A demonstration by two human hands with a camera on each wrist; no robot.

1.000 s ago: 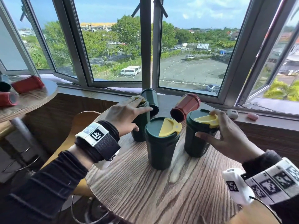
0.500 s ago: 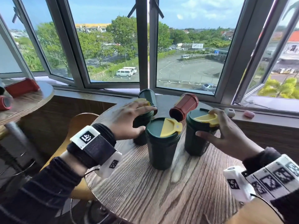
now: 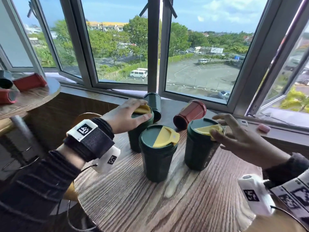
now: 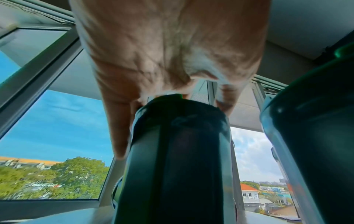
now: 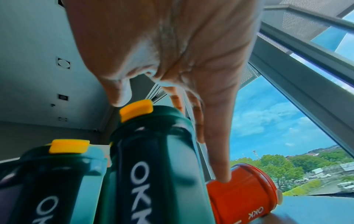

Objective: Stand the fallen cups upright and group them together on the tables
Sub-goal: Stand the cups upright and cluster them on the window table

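Note:
Three dark green cups with yellow-and-green lids stand upright, close together, on the round wooden table [image 3: 167, 206]. My left hand [image 3: 142, 109] lies flat on the lid of the left cup [image 3: 136, 139] [image 4: 176, 159]. The middle cup [image 3: 158, 161] stands free. My right hand [image 3: 217, 124] hovers over the right cup [image 3: 199, 151] [image 5: 153, 159], fingers spread and thumb at its yellow flap. Behind them a green cup [image 3: 153, 104] and a red cup [image 3: 189, 114] [image 5: 243, 189] lie on their sides.
A second round table [image 3: 38, 97] at the left carries two fallen red cups [image 3: 30, 82] and a dark green one [image 3: 5, 79]. Small pink [image 3: 263, 128] and white [image 3: 243, 122] objects sit on the window sill. A wooden chair [image 3: 87, 116] stands between the tables.
My left hand has loosened from gripping the left cup's top to lying flat on its lid. The right hand has come off the right cup and spread its fingers above it.

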